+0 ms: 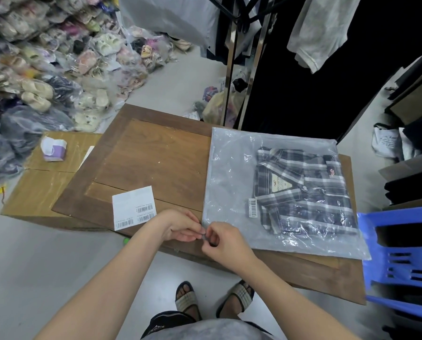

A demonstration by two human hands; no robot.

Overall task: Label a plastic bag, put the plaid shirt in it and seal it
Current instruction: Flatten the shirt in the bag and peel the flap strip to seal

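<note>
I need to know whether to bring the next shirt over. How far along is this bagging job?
Nearly finished. The plaid shirt already lies inside the plastic bag, which carries a barcode label. In hand: the left hand and right hand pinch the bag's near left corner, apparently starting the seal. Left: closing the left edge. The label sheet lies beside it.
</note>
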